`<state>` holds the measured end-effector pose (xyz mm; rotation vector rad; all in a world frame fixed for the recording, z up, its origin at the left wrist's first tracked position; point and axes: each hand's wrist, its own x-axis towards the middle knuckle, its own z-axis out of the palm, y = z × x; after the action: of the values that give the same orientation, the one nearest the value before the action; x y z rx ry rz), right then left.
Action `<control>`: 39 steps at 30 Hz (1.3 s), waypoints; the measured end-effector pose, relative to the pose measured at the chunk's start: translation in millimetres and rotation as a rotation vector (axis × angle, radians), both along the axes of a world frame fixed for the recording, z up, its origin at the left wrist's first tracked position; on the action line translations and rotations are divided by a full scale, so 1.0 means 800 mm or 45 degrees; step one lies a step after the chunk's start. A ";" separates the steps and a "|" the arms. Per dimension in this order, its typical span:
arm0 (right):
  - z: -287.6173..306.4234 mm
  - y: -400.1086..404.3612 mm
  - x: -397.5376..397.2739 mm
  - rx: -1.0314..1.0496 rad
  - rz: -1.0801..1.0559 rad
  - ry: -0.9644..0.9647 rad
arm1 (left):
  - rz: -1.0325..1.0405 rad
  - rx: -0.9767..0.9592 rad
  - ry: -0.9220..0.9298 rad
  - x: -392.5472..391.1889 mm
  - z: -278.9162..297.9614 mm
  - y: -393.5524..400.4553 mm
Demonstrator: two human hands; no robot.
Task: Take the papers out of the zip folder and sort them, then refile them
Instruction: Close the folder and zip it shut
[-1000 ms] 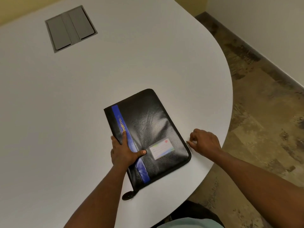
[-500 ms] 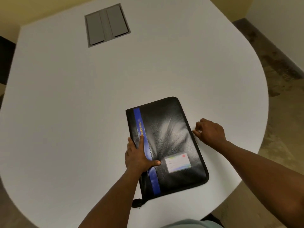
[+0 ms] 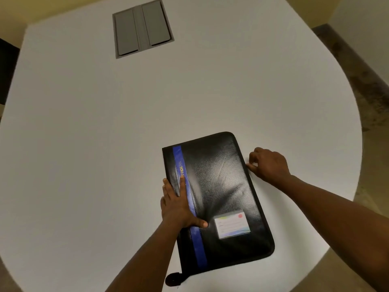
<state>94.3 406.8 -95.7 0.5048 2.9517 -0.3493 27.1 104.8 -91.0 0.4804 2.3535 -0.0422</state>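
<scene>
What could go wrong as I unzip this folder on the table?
The right hand pinches at the zip folder's right edge while only the left hand presses it flat, so a hard pull may skew it. Its near corner lies close to the table edge, so it or loose papers could slip off.

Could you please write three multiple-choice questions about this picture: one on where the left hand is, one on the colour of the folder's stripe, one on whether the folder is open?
1. Where does the left hand lie?
A. flat on the zip folder, over its stripe
B. on the grey hatch
C. off the table

2. What colour is the stripe?
A. red
B. blue
C. green

3. In what state is the zip folder?
A. lying open, papers out
B. closed flat on the table
C. standing upright

Answers: 1 A, straight fingers press the cover near its left edge. 2 B, a blue band runs down the black cover. 3 B, the cover lies shut and no papers show, while the right hand pinches at its right edge.
</scene>
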 end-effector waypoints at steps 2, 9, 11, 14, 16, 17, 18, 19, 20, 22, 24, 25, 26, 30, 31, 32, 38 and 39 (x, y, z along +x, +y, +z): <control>0.000 0.001 -0.002 0.014 0.007 0.013 | 0.003 -0.001 0.001 -0.003 0.000 0.001; -0.007 0.003 -0.007 -0.046 -0.160 0.033 | 0.026 -0.006 -0.009 -0.015 -0.002 0.007; -0.005 0.003 -0.016 -0.058 -0.166 0.042 | 0.032 -0.007 -0.010 -0.018 -0.003 0.008; -0.003 0.006 -0.020 -0.070 -0.100 0.011 | 0.038 -0.015 0.000 -0.021 -0.001 0.009; -0.006 0.005 -0.012 -0.091 -0.061 -0.012 | 0.031 -0.008 0.001 -0.022 -0.001 0.009; -0.008 0.002 -0.005 -0.109 -0.057 -0.013 | 0.019 -0.004 0.004 -0.023 -0.001 0.009; -0.009 0.000 0.002 -0.122 -0.058 -0.011 | 0.004 -0.002 0.008 -0.025 0.000 0.008; -0.010 -0.002 0.009 -0.127 -0.059 -0.012 | -0.010 0.000 0.008 -0.028 0.001 0.007; -0.010 -0.005 0.015 -0.125 -0.057 -0.013 | -0.024 0.002 0.006 -0.031 0.001 0.006; -0.010 -0.012 0.026 -0.123 -0.055 -0.008 | -0.042 0.011 0.005 -0.037 0.002 0.005; -0.009 -0.019 0.039 -0.121 -0.031 -0.019 | -0.049 0.012 0.016 -0.039 0.004 0.005; -0.010 -0.024 0.047 -0.115 -0.008 -0.035 | -0.050 0.011 0.019 -0.039 0.004 0.006; -0.011 -0.027 0.056 -0.115 0.004 -0.047 | -0.050 0.011 0.019 -0.038 0.004 0.006; -0.014 -0.023 0.075 -0.075 -0.038 0.020 | -0.051 0.018 0.016 -0.038 0.006 0.006; -0.013 -0.019 0.070 -0.061 -0.048 0.032 | -0.055 0.014 0.014 -0.038 0.007 0.007; -0.012 -0.016 0.063 -0.055 -0.061 0.040 | -0.058 0.007 0.011 -0.039 0.007 0.008; -0.005 0.003 0.004 -0.086 -0.198 0.044 | -0.067 -0.026 -0.015 -0.041 0.009 0.011; -0.004 0.007 -0.005 -0.098 -0.219 0.040 | -0.067 -0.026 -0.023 -0.041 0.008 0.011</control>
<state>90.1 412.2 -99.2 0.7513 2.9180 -0.4914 -6.1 113.4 -84.4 0.5307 2.3201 -0.0856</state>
